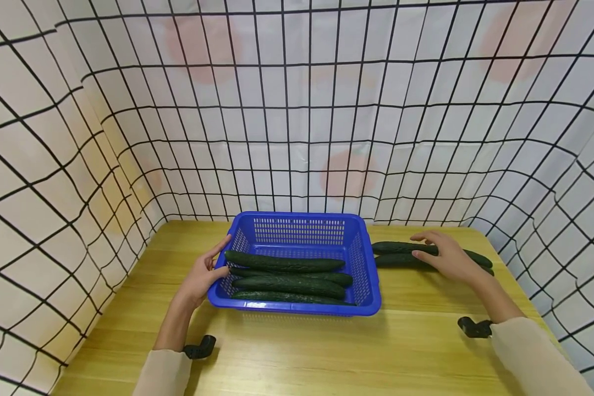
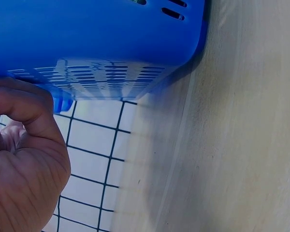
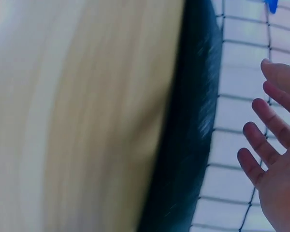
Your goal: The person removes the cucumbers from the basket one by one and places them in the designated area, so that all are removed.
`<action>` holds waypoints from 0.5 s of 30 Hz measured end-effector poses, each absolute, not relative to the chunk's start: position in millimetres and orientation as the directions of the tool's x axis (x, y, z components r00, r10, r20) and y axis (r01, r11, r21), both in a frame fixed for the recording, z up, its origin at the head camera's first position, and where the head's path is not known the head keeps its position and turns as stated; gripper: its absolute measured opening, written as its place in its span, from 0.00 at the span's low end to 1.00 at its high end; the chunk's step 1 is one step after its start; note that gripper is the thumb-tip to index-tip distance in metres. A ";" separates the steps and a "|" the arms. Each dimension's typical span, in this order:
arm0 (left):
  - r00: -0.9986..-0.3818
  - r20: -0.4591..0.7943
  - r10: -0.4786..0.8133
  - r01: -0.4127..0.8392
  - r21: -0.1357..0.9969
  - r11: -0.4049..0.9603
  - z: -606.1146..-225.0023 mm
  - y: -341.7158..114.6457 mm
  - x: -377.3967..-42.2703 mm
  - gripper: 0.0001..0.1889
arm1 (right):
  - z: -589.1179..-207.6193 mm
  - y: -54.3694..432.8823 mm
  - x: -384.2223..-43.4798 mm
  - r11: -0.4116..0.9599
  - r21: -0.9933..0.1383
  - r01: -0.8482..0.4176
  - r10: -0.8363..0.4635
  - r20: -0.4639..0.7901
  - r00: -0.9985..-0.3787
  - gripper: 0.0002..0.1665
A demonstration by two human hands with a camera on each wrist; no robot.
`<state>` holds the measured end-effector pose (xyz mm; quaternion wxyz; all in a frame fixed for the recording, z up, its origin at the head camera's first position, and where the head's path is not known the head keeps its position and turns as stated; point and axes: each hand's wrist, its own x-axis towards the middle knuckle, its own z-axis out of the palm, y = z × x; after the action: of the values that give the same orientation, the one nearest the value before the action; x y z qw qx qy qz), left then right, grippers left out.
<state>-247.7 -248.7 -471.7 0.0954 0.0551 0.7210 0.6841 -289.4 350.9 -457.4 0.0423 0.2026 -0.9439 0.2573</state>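
Cucumber pair (image 1: pixel 401 248) — partly hidden by right hand (image 1: pixel 447 258) — contact unclear.

My head view is bright, with pale glare on the table (image 1: pixel 257 357), a soft shadow below the basket (image 1: pixel 294 308), and the wall grid (image 1: pixel 309 107) bowing towards the picture's edges. My left wrist view looks hazy and bluish. On my right wrist view, the cucumber (image 3: pixel 191 121) and table are blurred, and the upper left corner washes out.
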 end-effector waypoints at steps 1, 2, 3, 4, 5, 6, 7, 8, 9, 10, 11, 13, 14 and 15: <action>-0.976 -0.063 0.208 -0.051 0.997 0.059 -471.7 -248.8 -247.7 0.45 | -453.7 345.9 -289.3 0.782 -0.476 -0.401 -0.358 0.184 -0.915 0.28; -0.976 -0.064 0.207 -0.053 0.997 0.059 -471.6 -248.9 -247.5 0.45 | -450.2 340.9 -289.6 0.780 -0.480 -0.401 -0.356 0.186 -0.916 0.29; -0.976 -0.065 0.206 -0.054 0.997 0.058 -471.6 -249.1 -247.4 0.45 | -447.1 336.1 -290.6 0.777 -0.483 -0.404 -0.358 0.189 -0.914 0.29; -0.977 -0.065 0.205 -0.054 0.997 0.057 -471.6 -249.2 -247.2 0.45 | -443.9 331.3 -291.6 0.776 -0.481 -0.408 -0.360 0.192 -0.913 0.29; -0.977 -0.064 0.205 -0.054 0.997 0.054 -471.5 -249.3 -247.1 0.45 | -441.1 326.6 -292.8 0.775 -0.480 -0.412 -0.362 0.197 -0.911 0.29; -0.976 -0.065 0.208 -0.055 0.997 0.051 -471.6 -249.4 -246.9 0.45 | -438.7 322.4 -294.4 0.774 -0.479 -0.415 -0.363 0.202 -0.910 0.29; -0.976 -0.064 0.209 -0.055 0.997 0.047 -471.6 -249.6 -246.8 0.45 | -436.6 318.1 -296.1 0.773 -0.479 -0.416 -0.362 0.206 -0.909 0.29; -0.975 -0.063 0.213 -0.055 0.997 0.045 -471.6 -249.8 -246.7 0.45 | -434.6 313.7 -298.1 0.769 -0.481 -0.420 -0.365 0.209 -0.907 0.28; -0.974 -0.063 0.216 -0.055 0.998 0.042 -471.7 -249.9 -246.7 0.45 | -432.4 309.3 -299.6 0.765 -0.486 -0.423 -0.367 0.211 -0.906 0.28; -0.974 -0.062 0.219 -0.054 0.998 0.042 -471.7 -250.0 -246.7 0.45 | -430.3 304.7 -301.1 0.759 -0.492 -0.426 -0.371 0.211 -0.904 0.28; -0.973 -0.062 0.221 -0.054 0.998 0.041 -471.8 -250.1 -246.7 0.45 | -428.2 300.0 -302.6 0.752 -0.499 -0.431 -0.376 0.212 -0.902 0.28; -0.973 -0.060 0.224 -0.052 0.998 0.045 -471.7 -250.0 -246.9 0.45 | -423.0 289.9 -304.5 0.741 -0.512 -0.435 -0.384 0.209 -0.899 0.28; -0.973 -0.061 0.224 -0.052 0.998 0.046 -471.7 -249.8 -246.9 0.45 | -420.4 285.0 -305.5 0.736 -0.516 -0.438 -0.389 0.207 -0.898 0.28; -0.973 -0.062 0.224 -0.052 0.998 0.047 -471.6 -249.5 -247.0 0.45 | -417.5 279.8 -306.3 0.731 -0.520 -0.442 -0.395 0.206 -0.895 0.28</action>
<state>-247.0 -249.5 -471.6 0.1005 0.0600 0.7167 0.6875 -306.3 279.8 -417.5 0.0408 0.2252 -0.9293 0.2899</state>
